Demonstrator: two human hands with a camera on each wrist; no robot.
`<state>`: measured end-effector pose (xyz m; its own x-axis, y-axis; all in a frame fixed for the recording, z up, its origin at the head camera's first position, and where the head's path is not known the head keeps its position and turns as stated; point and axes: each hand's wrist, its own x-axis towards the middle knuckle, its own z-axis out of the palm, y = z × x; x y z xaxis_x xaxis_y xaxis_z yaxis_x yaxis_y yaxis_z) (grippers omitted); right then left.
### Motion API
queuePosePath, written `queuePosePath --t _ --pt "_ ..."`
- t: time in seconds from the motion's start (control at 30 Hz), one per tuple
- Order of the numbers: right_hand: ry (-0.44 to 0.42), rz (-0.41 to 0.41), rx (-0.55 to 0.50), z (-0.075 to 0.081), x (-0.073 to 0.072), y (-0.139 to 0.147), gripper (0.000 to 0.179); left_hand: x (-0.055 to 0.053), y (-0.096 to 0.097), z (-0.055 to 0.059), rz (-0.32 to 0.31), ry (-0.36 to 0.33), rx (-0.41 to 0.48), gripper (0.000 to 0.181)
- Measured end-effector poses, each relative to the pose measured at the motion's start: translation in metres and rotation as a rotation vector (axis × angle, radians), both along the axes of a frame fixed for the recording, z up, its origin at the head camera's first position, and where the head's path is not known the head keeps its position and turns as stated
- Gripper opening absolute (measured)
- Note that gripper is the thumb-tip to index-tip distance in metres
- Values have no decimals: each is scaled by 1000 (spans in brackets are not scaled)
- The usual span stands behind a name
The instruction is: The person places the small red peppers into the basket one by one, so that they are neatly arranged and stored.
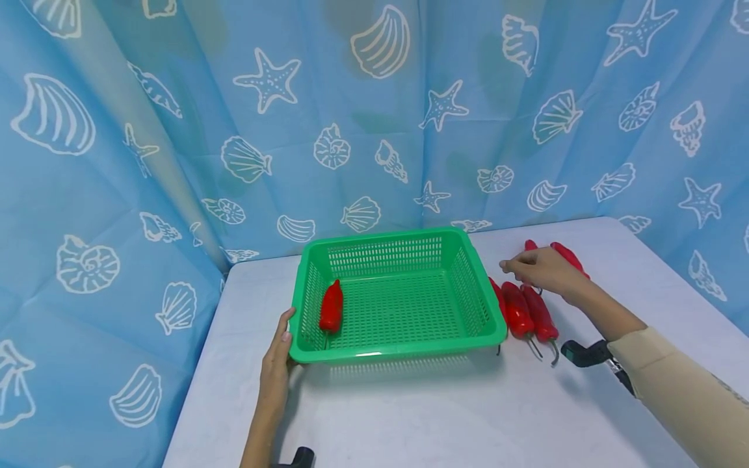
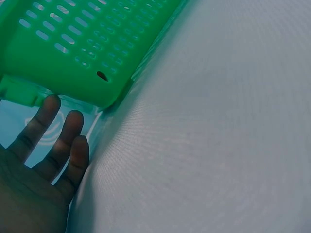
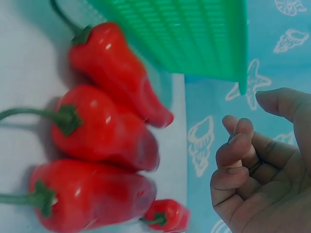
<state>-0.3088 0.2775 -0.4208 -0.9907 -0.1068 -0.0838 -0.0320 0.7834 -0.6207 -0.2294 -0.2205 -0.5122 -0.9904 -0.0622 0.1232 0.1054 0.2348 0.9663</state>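
A green plastic basket (image 1: 398, 351) stands on the table with one red pepper (image 1: 331, 307) lying at its left side. My left hand (image 1: 276, 364) rests against the basket's left rim; its fingers (image 2: 60, 145) are fairly straight in the left wrist view. My right hand (image 1: 544, 270) hovers past the basket's right side, above a group of red peppers (image 1: 517, 312). In the right wrist view its thumb stands apart from loosely bent fingers (image 3: 233, 150), with nothing between them. Three peppers (image 3: 104, 126) lie side by side there, green stems pointing left.
Two more red peppers (image 1: 567, 257) lie farther back, partly hidden by the right hand. White cloth covers the table (image 1: 409, 416). Behind it hangs a blue curtain (image 1: 374, 117) with shell and starfish prints. Dark camera mounts (image 1: 585, 354) are strapped at the wrists.
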Motion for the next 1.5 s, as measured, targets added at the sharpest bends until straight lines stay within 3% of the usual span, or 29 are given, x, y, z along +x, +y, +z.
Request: queuePosePath --t 0.13,0.3,0.5,1.03,1.5 --pt "5 -35 12 -9 0 7 58 1 -1 1 -23 -14 1 47" --pt "-22 -79 7 -21 0 5 61 7 -7 4 -7 -39 -4 50" --pt "0 -124 50 -21 3 21 55 1 1 4 -19 -36 -4 49" --pt "23 -139 125 -45 1 36 47 0 1 3 -7 -42 -27 52" --pt "-72 -187 103 -54 3 37 56 -2 0 1 -27 -14 -17 49"
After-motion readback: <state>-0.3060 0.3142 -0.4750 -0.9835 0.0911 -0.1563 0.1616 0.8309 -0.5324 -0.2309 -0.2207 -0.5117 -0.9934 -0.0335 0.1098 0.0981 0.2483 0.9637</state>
